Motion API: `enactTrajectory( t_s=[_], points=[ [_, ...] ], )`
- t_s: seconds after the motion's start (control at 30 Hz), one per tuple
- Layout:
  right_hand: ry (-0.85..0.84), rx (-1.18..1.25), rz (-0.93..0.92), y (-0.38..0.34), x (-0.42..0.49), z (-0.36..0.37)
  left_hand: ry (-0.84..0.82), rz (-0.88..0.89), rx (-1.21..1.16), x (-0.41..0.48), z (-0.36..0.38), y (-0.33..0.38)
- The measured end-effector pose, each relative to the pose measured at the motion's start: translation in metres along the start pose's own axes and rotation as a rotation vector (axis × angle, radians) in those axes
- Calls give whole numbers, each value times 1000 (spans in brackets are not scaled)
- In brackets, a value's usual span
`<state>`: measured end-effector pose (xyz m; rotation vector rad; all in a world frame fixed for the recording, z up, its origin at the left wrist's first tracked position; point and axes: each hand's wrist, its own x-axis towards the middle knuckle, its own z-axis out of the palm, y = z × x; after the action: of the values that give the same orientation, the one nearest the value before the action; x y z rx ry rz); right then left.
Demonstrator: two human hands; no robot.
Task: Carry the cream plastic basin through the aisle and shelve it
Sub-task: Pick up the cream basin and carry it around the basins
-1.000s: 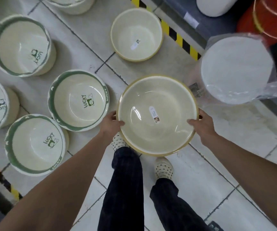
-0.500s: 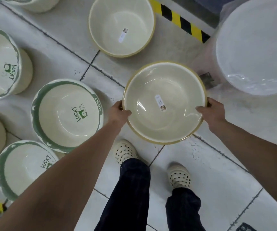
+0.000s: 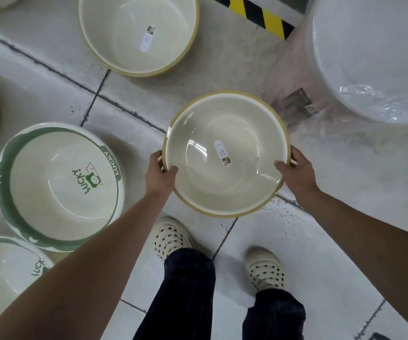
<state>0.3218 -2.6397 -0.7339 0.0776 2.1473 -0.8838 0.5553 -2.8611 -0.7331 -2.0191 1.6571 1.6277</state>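
From the head camera, the cream plastic basin (image 3: 225, 153) was held level above the tiled floor (image 3: 345, 192), ahead of the person's feet. The left hand (image 3: 160, 171) and the right hand (image 3: 296, 170) each gripped opposite sides of its rim, thumbs inside. A matching basin (image 3: 139, 33) sat on the floor beyond it, and green-rimmed "LUCKY" basins (image 3: 60, 185) stood to the left.

Bright, even overhead light fills the scene with a faint green-grey cast. Strip-shaped reflections glint inside the cream basin (image 3: 225, 153), and glare streaks cross the wrinkled plastic wrap (image 3: 360, 94) at upper right. Shadows on the tiled floor (image 3: 345, 192) are soft and short, pooling just beside the green-rimmed basin (image 3: 58, 185) and under the shoes (image 3: 171, 239). The wide lens bends tile lines and stretches both forearms toward the lower corners. The centre is fairly sharp; the left edge and the far basin (image 3: 139, 33) look slightly smeared.
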Motion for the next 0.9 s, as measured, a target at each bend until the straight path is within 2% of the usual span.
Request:
enactTrajectory(
  t_s=[0.13, 0.27, 0.5, 0.7, 0.9],
  points=[
    [-14, -36, -43, 11, 2, 14, 29, 53, 49, 3, 13, -11],
    [-31, -47, -63, 14, 3, 18, 68, 14, 6, 5, 22, -11],
    [-26, -76, -41, -17, -27, 15, 97, 29, 29, -11, -15, -5],
    [-79, -82, -88, -96, -68, 17, 152, -28, -27, -50, -85, 38],
    [-110, -118, -108, -227, -119, 7, 213, -68, -161, -95, -168, 118]
  ],
)
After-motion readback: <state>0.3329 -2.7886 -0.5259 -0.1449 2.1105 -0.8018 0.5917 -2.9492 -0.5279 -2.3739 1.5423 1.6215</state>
